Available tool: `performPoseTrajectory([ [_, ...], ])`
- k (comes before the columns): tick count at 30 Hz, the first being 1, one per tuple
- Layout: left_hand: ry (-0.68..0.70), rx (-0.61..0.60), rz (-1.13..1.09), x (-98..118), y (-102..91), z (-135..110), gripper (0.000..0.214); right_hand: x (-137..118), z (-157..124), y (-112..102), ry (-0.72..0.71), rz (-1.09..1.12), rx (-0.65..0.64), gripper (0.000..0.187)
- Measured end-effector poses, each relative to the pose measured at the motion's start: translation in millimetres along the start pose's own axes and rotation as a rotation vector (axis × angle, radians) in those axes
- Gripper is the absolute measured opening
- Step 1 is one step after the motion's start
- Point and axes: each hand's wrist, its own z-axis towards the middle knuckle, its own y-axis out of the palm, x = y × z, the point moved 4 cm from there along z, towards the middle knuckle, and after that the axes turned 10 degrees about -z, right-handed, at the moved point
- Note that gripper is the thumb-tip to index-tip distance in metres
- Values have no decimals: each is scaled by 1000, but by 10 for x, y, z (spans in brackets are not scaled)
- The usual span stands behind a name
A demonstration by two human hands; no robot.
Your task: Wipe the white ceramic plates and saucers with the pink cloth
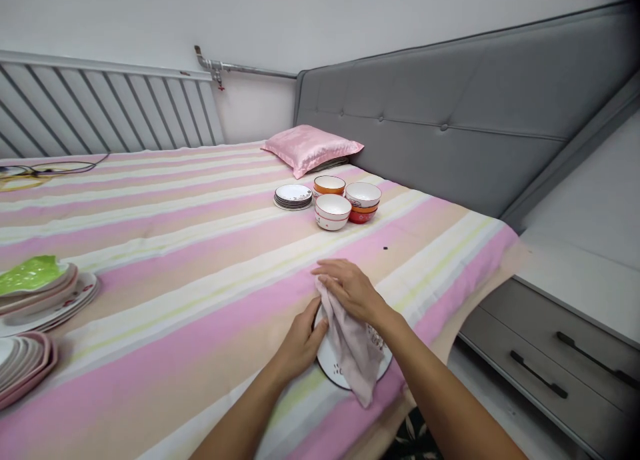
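A white plate point(330, 365) with a dark rim and small brown marks is tilted over the near edge of the bed. My left hand point(303, 337) grips its left edge, thumb on the face. Draped across the plate is a pale pink cloth point(353, 353), which hangs down past the lower rim. My right hand point(350, 288) is closed over the cloth's upper end at the plate's far rim. The fingers partly hide that rim, and the cloth covers the plate's middle.
Stacked bowls point(333, 210) and small plates point(293, 195) stand on the striped bedsheet point(200, 293) before a pink pillow point(313, 147). More dishes point(85, 293) are piled at left, one with a green leaf-shaped dish point(35, 273). A grey headboard point(425, 100) and nightstand point(540, 353) are right.
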Motion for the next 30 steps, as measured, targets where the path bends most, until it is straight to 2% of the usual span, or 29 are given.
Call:
performPoseTrajectory([
  [2, -2, 16, -34, -14, -22, 7, 38, -40, -47, 12, -17, 6, -136, 31],
  [4, -10, 37, -68, -18, -48, 10, 38, -47, -82, -2, 10, -3, -203, 33],
  [7, -23, 62, -118, 0, -73, 11, 37, -1, -112, -36, 62, 9, -231, 36],
  [12, -52, 81, -175, 22, -100, 8, 37, 84, -127, -74, 111, 90, -277, 24],
  [17, -177, 126, -300, -61, -173, 0, 45, 154, -135, -92, 155, 242, -258, 15],
  [21, -197, 184, -421, -78, -248, -2, 46, 249, -157, -21, 251, 445, -251, 14],
  [30, -168, 464, -638, -108, -432, -1, 48, 336, -168, 167, 509, 698, -87, 23],
])
